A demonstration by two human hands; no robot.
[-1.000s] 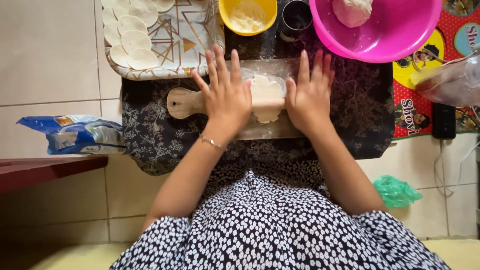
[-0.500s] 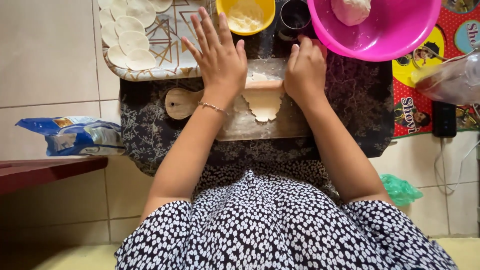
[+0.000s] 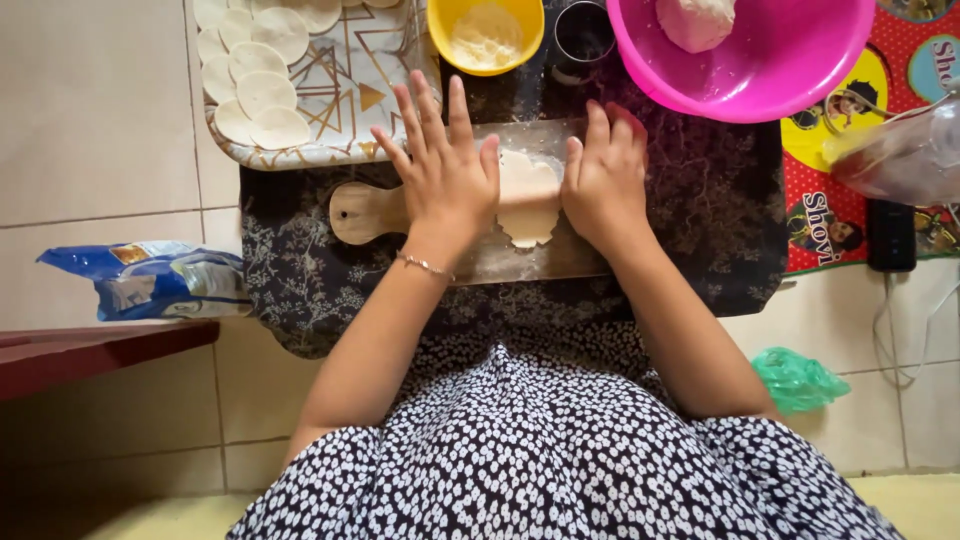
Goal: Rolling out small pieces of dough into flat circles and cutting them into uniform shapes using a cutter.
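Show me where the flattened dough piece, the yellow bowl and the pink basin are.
flattened dough piece (image 3: 527, 205), head view, its middle between the hands.
yellow bowl (image 3: 440, 40), head view, its left rim.
pink basin (image 3: 790, 70), head view, its bare inner wall.

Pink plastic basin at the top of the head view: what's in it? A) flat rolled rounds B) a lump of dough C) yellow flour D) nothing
B: a pale lump of dough sits inside the pink plastic basin; the flat rolled rounds lie on the patterned tray.
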